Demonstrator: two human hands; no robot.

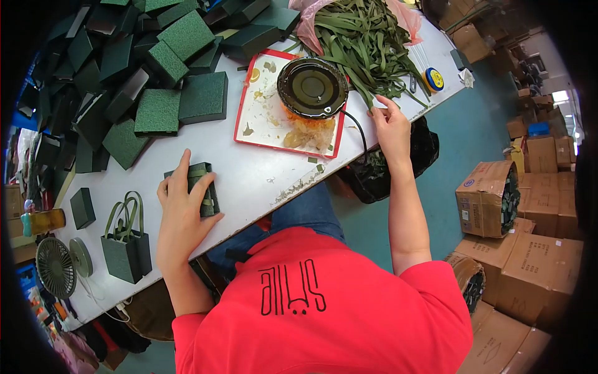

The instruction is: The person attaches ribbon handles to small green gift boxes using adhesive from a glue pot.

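A small dark green rectangular box (pixel 197 173) lies on the white worktop (pixel 243 177) directly beneath the left hand (pixel 184 212), whose fingers are spread wide and touch it. The right hand (pixel 392 128), well apart at two o'clock from the left, has thumb and forefinger closed together on flat olive-green fabric strips (pixel 367 53), whose loose heap spreads at eleven to twelve o'clock from it. At ten o'clock from the right hand, a round black pot (pixel 311 84) stands on a white tray with a red rim (pixel 257 111). From the left hand, dark green textured boxes (pixel 157 112) pile up at eleven o'clock; a dark green bag with olive handles (pixel 124 255) stands at eight, and a dark round fan (pixel 55 268) farther out.
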